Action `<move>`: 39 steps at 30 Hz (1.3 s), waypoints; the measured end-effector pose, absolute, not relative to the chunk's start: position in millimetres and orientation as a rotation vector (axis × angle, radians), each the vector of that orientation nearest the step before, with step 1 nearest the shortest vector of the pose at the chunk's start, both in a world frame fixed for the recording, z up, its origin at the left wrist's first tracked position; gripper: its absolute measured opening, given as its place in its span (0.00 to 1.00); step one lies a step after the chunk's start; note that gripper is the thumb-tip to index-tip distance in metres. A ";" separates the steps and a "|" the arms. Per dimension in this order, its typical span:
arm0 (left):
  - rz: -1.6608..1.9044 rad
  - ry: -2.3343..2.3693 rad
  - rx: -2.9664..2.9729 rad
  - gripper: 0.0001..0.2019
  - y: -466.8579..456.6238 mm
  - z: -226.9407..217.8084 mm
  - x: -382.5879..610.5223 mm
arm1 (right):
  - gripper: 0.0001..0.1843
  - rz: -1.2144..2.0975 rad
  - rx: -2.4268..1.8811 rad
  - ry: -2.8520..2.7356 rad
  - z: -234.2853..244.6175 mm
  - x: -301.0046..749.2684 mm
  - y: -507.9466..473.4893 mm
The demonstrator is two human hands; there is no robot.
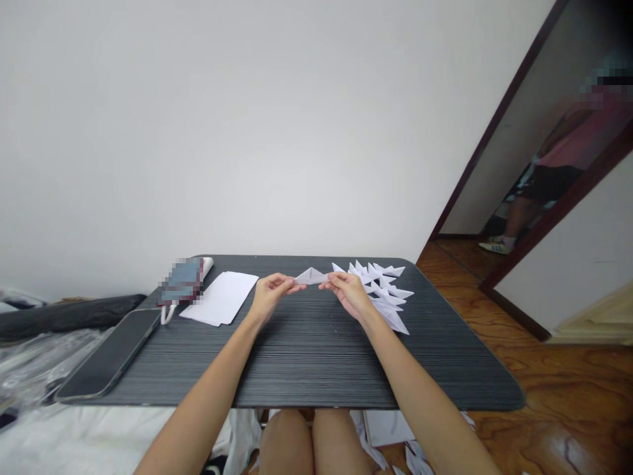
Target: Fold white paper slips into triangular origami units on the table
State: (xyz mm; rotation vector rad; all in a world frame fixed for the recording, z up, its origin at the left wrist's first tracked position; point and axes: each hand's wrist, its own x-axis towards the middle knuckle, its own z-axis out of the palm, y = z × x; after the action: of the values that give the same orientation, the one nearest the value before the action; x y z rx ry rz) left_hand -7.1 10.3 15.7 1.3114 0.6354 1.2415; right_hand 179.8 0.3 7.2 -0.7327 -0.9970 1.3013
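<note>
We take this for a room in a home: we see a plain white wall [306, 132], a glossy, wood-patterned floor [544, 382] and a dark door frame [497, 119], with a person [583, 142] in shorts beyond it. We sit at a small bench [316, 376] bearing a phone [111, 356], white cloth [89, 442] at our left.

Soft, even brightness over the table [316, 369], dimmer to its right.
The wall [316, 132] behind the table is brightest mid-span; the floor [524, 376] right of it catches glare. Beyond the table's right side, the person [568, 142] is dim, soft and partly pixelated; wide-angle stretch slants the door frame [499, 119] there.
</note>
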 end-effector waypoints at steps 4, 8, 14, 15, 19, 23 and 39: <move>1.142 0.595 1.347 0.07 12.1 16.9 -11.5 | 0.06 1.361 -0.694 -0.996 8.5 184.9 0.9; 0.970 0.706 1.451 0.08 17.3 16.7 -21.7 | 0.06 1.435 -0.742 -1.156 9.9 192.9 -1.3; 0.785 0.856 1.626 0.09 20.9 16.5 -30.7 | 0.16 1.385 -0.925 -1.530 9.8 196.6 -4.5; 0.800 0.848 1.633 0.10 20.8 16.2 -30.4 | 0.17 1.361 -0.950 -1.555 9.2 196.1 -4.3; 0.832 0.865 1.690 0.14 20.3 12.9 -27.3 | 0.14 1.288 -1.006 -1.584 5.1 193.2 -1.8; 0.827 0.947 1.877 0.11 18.5 9.0 -23.7 | 0.11 1.160 -1.103 -1.566 -1.8 188.0 1.6; 1.307 1.063 1.677 0.09 3.2 -2.0 7.2 | 0.09 0.684 -1.236 -1.428 -3.0 159.3 -8.3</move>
State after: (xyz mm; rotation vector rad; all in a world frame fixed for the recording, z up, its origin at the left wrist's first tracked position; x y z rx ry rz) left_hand 7.2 3.2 -2.0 1.6774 1.0633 1.3066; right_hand 159.3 -8.3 -3.0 -1.2356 -1.4277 0.6836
